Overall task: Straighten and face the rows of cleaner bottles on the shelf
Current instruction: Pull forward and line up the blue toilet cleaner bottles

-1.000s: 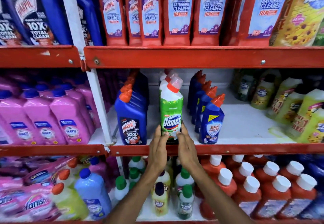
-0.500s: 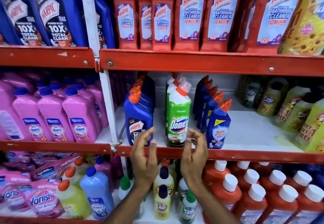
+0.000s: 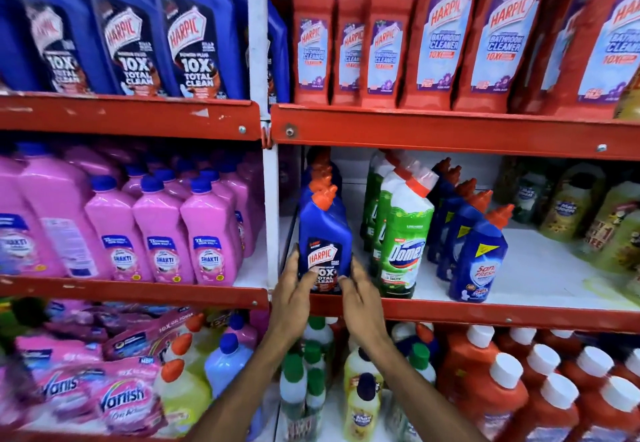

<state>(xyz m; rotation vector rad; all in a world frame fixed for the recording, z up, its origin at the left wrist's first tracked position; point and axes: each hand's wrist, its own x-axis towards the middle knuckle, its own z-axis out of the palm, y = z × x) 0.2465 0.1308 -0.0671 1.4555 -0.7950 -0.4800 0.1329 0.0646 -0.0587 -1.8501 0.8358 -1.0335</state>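
Note:
On the middle shelf a blue Harpic bottle with an orange cap heads a row, its label facing me. My left hand grips its lower left side and my right hand its lower right side. Just to the right stands a green Domex bottle at the front of its own row, untouched. Further right is a row of blue Sani Fresh bottles, angled back to the left.
A white upright post stands just left of the Harpic row. Pink Shakti bottles fill the left bay. Red Harpic bathroom cleaner bottles stand above, red white-capped bottles below, yellow-green bottles at the far right.
Both hands left the green Domex bottle and moved left onto the blue Harpic bottle, closing on its lower sides. The camera moved closer and shifted left.

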